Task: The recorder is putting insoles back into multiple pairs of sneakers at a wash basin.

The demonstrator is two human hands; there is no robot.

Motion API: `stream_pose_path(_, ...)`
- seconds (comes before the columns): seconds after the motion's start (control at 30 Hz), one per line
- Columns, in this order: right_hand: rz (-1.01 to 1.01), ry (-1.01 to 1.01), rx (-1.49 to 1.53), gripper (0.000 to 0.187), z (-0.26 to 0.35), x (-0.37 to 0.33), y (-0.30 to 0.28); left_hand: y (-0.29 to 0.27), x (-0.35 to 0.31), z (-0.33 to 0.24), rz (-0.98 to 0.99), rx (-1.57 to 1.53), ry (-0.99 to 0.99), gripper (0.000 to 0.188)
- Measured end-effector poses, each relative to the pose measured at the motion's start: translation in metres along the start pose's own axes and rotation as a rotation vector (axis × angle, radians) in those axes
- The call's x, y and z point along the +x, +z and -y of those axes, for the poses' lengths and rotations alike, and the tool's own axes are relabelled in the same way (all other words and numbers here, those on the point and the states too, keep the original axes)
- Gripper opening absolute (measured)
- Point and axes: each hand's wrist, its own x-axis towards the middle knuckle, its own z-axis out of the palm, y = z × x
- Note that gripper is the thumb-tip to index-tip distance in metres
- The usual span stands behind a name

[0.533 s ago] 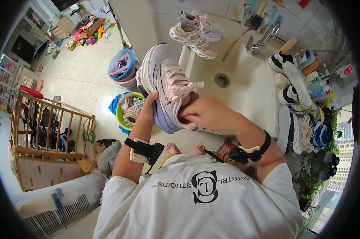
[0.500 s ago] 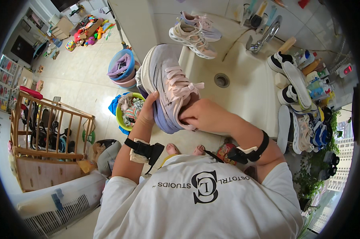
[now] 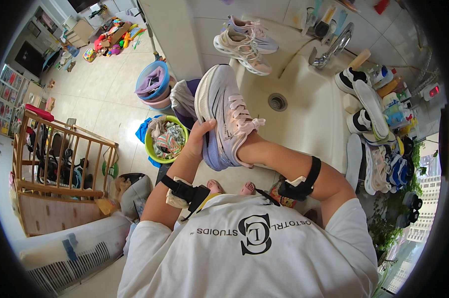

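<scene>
A pale white, pink and lavender sneaker [image 3: 219, 97] is held up in front of me, left of the sink, with its toe pointing away and its pink laces tied in a bow. My left hand [image 3: 200, 138] wraps round its lower left side, thumb on the upper. My right hand [image 3: 250, 147] is pushed in through the shoe's opening up to about the wrist, so its fingers are hidden. Past the toe, a cream sneaker [image 3: 242, 52] and a lavender-white sneaker [image 3: 259, 37] stand on the far left rim of the sink.
The cream sink [image 3: 304, 114] has a drain and a chrome faucet [image 3: 333, 47]. Several shoes, insoles [image 3: 371, 107] and bottles crowd its right side. On the left floor are a green basin [image 3: 183, 149] of laundry, a blue basin [image 3: 164, 74] and a wooden crib [image 3: 68, 186].
My right hand has gone deeper into the sneaker, hiding its fingers. The shoe and my left hand have shifted right, uncovering a purple and grey thing behind and more of the green basin.
</scene>
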Motion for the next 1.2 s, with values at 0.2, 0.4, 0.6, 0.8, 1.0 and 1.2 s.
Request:
stream_pose_path(0.2, -0.113, -0.239, -0.180, 0.033, -0.016, 0.009, 0.016, -0.001, 0.006, -0.004, 0.018, 0.001, 0.047, 0.061)
stream_pose_path(0.4, -0.033, -0.203, -0.424, 0.036, -0.028, 0.014, 0.028, -0.011, 0.009, 0.001, 0.026, 0.082, 0.083, 0.061)
stream_pose_path(0.6, -0.069, -0.303, -0.432, 0.037, -0.039, 0.017, 0.033, -0.007, 0.008, 0.004, 0.006, 0.009, 0.049, 0.060)
stream_pose_path(0.8, 0.001, -0.237, -0.455, 0.036, -0.023, 0.017, 0.024, -0.008, 0.006, 0.004, 0.008, -0.006, 0.031, 0.062)
stream_pose_path(1.0, -0.102, -0.210, -0.192, 0.035, -0.038, 0.018, 0.036, -0.010, 0.007, 0.004, 0.010, -0.029, 0.021, 0.061)
stream_pose_path(1.2, -0.014, -0.289, -0.165, 0.036, -0.040, 0.018, 0.025, -0.008, 0.004, 0.002, -0.048, -0.018, -0.019, 0.061)
